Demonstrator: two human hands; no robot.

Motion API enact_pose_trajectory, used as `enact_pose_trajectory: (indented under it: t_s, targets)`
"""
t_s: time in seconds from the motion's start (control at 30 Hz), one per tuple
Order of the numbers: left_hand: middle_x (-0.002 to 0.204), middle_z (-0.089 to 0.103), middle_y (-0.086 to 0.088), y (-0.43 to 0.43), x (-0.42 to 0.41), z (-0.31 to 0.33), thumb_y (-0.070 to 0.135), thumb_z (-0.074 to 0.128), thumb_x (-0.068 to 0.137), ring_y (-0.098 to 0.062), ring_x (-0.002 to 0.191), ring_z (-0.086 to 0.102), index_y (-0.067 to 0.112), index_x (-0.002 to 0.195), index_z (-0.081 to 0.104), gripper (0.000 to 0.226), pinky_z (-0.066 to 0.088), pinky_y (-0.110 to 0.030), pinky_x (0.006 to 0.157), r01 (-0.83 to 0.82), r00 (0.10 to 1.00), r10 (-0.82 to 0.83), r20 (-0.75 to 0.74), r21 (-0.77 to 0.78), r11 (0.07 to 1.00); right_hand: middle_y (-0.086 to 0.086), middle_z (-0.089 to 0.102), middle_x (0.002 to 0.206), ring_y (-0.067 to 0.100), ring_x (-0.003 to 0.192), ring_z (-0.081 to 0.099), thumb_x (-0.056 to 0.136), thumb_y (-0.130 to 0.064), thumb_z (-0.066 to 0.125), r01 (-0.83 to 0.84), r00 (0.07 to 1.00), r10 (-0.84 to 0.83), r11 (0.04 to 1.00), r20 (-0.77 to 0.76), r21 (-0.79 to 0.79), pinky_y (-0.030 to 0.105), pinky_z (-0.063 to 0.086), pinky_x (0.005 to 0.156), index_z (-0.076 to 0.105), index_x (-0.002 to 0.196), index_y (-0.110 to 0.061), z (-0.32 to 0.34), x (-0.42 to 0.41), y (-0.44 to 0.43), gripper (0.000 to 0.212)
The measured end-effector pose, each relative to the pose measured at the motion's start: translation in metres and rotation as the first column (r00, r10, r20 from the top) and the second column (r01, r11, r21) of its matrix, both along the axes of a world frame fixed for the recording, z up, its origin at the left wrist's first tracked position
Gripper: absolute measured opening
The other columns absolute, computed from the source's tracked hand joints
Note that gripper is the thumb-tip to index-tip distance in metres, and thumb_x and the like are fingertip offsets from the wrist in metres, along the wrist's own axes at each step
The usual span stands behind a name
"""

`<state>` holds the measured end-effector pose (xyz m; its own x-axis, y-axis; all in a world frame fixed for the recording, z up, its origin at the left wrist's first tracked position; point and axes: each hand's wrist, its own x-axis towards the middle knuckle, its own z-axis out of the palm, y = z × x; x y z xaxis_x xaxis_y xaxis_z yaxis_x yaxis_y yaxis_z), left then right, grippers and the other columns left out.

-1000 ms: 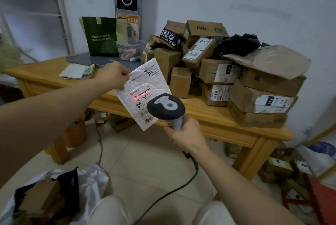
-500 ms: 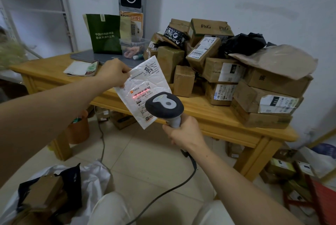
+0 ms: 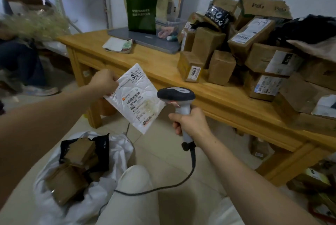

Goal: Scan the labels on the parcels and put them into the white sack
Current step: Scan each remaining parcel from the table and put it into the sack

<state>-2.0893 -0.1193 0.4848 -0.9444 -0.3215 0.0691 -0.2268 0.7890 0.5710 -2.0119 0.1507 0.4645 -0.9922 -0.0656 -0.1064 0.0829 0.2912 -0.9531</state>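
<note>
My left hand pinches the top left edge of a flat white mailer parcel with a printed label facing me. My right hand grips the handle of a corded barcode scanner, whose dark head sits just right of the mailer. The white sack lies open on the floor at lower left, below the mailer, with several brown boxes and a black bag inside. A heap of brown cardboard parcels covers the right half of the wooden table.
A green paper bag, a clear plastic tub, a grey laptop and a booklet sit on the table's left part. More boxes lie under the table at right. My knees are at the bottom.
The red scan line on the label is gone. The mailer and my left hand have dropped lower, toward the sack. The view has swung down and left.
</note>
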Motion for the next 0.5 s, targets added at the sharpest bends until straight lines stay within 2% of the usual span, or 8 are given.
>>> enact_pose_trajectory:
  t_s: [0.1, 0.17, 0.23, 0.3, 0.37, 0.4, 0.43, 0.5]
  targets:
    - [0.073, 0.057, -0.015, -0.054, 0.021, -0.048, 0.001, 0.052, 0.090, -0.026, 0.064, 0.057, 0.000, 0.078, 0.058, 0.013, 0.047, -0.033, 0.054, -0.224, 0.972, 0.210, 0.102, 0.143, 0.964, 0.003, 0.058, 0.049, 0.012, 0.038, 0.050, 0.085, -0.006, 0.067, -0.065, 0.992, 0.065, 0.998, 0.112, -0.005, 0.024, 0.045, 0.042, 0.058, 0.075, -0.007, -0.015, -0.002, -0.033, 0.013]
    - [0.079, 0.059, -0.023, -0.087, 0.036, -0.080, 0.001, 0.051, 0.091, -0.032, 0.066, 0.059, -0.005, 0.085, 0.056, 0.010, 0.051, -0.037, 0.059, -0.377, 0.924, 0.345, 0.165, 0.256, 0.890, 0.004, 0.058, 0.051, 0.013, 0.038, 0.050, 0.085, -0.006, 0.067, -0.104, 0.980, 0.106, 0.994, 0.169, -0.018, 0.025, 0.044, 0.043, 0.058, 0.075, -0.005, -0.026, -0.006, -0.056, 0.014]
    - [0.076, 0.055, -0.023, -0.114, 0.050, -0.109, -0.001, 0.051, 0.092, -0.030, 0.056, 0.056, -0.007, 0.083, 0.051, 0.011, 0.050, -0.030, 0.042, -0.513, 0.859, 0.459, 0.229, 0.372, 0.774, 0.005, 0.057, 0.049, 0.014, 0.036, 0.049, 0.085, -0.005, 0.067, -0.118, 0.969, 0.126, 0.992, 0.211, -0.048, 0.024, 0.042, 0.041, 0.057, 0.072, -0.004, -0.037, -0.012, -0.078, 0.017]
    - [0.075, 0.051, -0.022, -0.133, 0.062, -0.135, -0.007, 0.050, 0.091, -0.030, 0.046, 0.053, -0.008, 0.080, 0.048, 0.011, 0.040, -0.023, 0.025, -0.599, 0.799, 0.527, 0.290, 0.471, 0.648, 0.005, 0.056, 0.046, 0.014, 0.034, 0.048, 0.084, -0.002, 0.066, -0.114, 0.960, 0.131, 0.990, 0.246, -0.083, 0.022, 0.040, 0.039, 0.057, 0.069, -0.005, -0.048, -0.018, -0.101, 0.018]
    - [0.069, 0.046, -0.021, -0.146, 0.073, -0.160, -0.012, 0.050, 0.089, -0.026, 0.029, 0.050, -0.010, 0.080, 0.047, 0.010, 0.034, -0.021, 0.022, -0.672, 0.738, 0.572, 0.358, 0.475, 0.568, 0.005, 0.054, 0.044, 0.015, 0.033, 0.045, 0.083, -0.001, 0.065, -0.109, 0.949, 0.137, 0.988, 0.285, -0.111, 0.021, 0.038, 0.038, 0.057, 0.066, -0.006, -0.061, -0.024, -0.124, 0.020]
    - [0.066, 0.045, -0.020, -0.154, 0.077, -0.174, -0.012, 0.051, 0.089, -0.024, 0.026, 0.049, -0.009, 0.077, 0.047, 0.013, 0.037, -0.022, 0.025, -0.704, 0.705, 0.589, 0.394, 0.483, 0.520, 0.005, 0.053, 0.044, 0.016, 0.033, 0.045, 0.083, 0.000, 0.065, -0.115, 0.941, 0.145, 0.987, 0.304, -0.116, 0.021, 0.037, 0.038, 0.057, 0.066, -0.007, -0.067, -0.027, -0.135, 0.019]
    - [0.067, 0.046, -0.019, -0.159, 0.081, -0.184, -0.012, 0.053, 0.089, -0.025, 0.031, 0.051, -0.008, 0.074, 0.046, 0.017, 0.043, -0.023, 0.034, -0.724, 0.683, 0.608, 0.405, 0.488, 0.488, 0.006, 0.053, 0.044, 0.016, 0.033, 0.045, 0.083, 0.000, 0.065, -0.125, 0.933, 0.156, 0.985, 0.323, -0.115, 0.021, 0.037, 0.038, 0.057, 0.067, -0.007, -0.074, -0.030, -0.145, 0.019]
    - [0.081, 0.052, -0.015, -0.169, 0.086, -0.205, -0.009, 0.051, 0.093, -0.024, 0.054, 0.049, -0.005, 0.076, 0.050, 0.017, 0.048, -0.024, 0.050, -0.731, 0.678, 0.579, 0.454, 0.504, 0.460, 0.006, 0.054, 0.045, 0.016, 0.034, 0.046, 0.083, 0.001, 0.064, -0.153, 0.916, 0.181, 0.983, 0.357, -0.104, 0.020, 0.038, 0.038, 0.058, 0.069, -0.006, -0.085, -0.037, -0.163, 0.017]
